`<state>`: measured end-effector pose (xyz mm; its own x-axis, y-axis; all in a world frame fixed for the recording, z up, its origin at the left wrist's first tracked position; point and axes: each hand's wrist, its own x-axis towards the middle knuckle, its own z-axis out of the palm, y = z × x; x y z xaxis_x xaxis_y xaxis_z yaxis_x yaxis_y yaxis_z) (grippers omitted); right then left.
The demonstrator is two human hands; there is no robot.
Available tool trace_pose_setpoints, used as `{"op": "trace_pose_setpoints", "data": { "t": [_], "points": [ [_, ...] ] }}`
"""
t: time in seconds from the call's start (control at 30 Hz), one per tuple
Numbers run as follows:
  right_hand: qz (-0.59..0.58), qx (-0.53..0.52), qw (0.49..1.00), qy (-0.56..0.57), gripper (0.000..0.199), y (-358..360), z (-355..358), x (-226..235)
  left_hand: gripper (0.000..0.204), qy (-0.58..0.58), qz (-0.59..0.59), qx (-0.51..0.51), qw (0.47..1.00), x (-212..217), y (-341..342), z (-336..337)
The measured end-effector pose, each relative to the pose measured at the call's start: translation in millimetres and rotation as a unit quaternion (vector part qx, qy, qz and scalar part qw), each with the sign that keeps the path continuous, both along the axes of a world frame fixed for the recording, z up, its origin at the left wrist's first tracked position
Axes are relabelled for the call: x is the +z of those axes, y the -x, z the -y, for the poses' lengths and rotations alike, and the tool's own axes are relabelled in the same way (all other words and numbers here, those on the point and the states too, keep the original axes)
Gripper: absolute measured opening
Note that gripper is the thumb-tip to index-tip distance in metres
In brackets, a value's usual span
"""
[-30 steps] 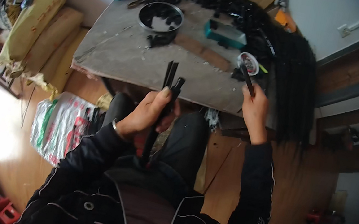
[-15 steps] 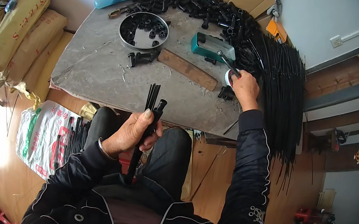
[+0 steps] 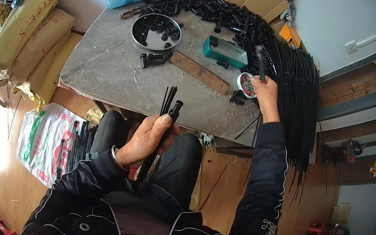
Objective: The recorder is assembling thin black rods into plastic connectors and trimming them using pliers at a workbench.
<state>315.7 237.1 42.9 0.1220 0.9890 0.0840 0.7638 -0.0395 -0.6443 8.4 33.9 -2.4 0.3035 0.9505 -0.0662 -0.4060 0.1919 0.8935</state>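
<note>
My left hand [image 3: 142,137] is closed round a black tube [image 3: 176,107] with a flared end and several thin black rods [image 3: 168,97], held above my lap in front of the table edge. Over the right side of the table, my right hand [image 3: 267,95] grips a dark hammer [image 3: 261,66] with its head pointing away from me. The fingertips of that hand are at the rim of a round white tub [image 3: 239,84] of small metal bits, perhaps tacks. Whether the fingers pinch one of these is too small to tell.
On the grey table [image 3: 107,63] are a round tin [image 3: 132,39] of black caps, a teal box [image 3: 226,59], a wooden bar [image 3: 198,72] and a heap of black fittings [image 3: 212,8]. A bundle of long black rods [image 3: 293,106] hangs over the right edge. Sacks [image 3: 22,33] stand left.
My right hand has shifted slightly right, and the hammer has swung more upright, uncovering the white tub. My left hand, still holding the tube and rods, appears a little further right.
</note>
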Motion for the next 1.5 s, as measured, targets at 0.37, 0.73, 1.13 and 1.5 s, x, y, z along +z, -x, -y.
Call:
{"op": "trace_pose_setpoints", "data": {
  "t": [0.37, 0.73, 1.13, 1.5],
  "points": [
    [-0.614, 0.162, 0.757, 0.153, 0.02, 152.3, 196.6, -11.5, 0.049, -0.055, 0.002, 0.137, 0.989, 22.8, 9.2, 34.3],
    [-0.473, 0.053, 0.88, -0.012, 0.018, 207.9, 231.6, -21.2, 0.04, -0.088, 0.016, 0.166, 0.982, 21.7, 9.0, 57.6],
    [-0.376, 0.084, 0.918, -0.09, 0.024, 215.7, 227.4, -16.7, 0.046, -0.054, -0.015, 0.128, 0.99, 15.1, 26.6, 51.4],
    [-0.47, 0.166, 0.867, 0.026, 0.024, 216.4, 245.9, -13.6, 0.051, -0.07, 0.022, 0.148, 0.986, 11.0, 30.1, 43.6]
  ]
}}
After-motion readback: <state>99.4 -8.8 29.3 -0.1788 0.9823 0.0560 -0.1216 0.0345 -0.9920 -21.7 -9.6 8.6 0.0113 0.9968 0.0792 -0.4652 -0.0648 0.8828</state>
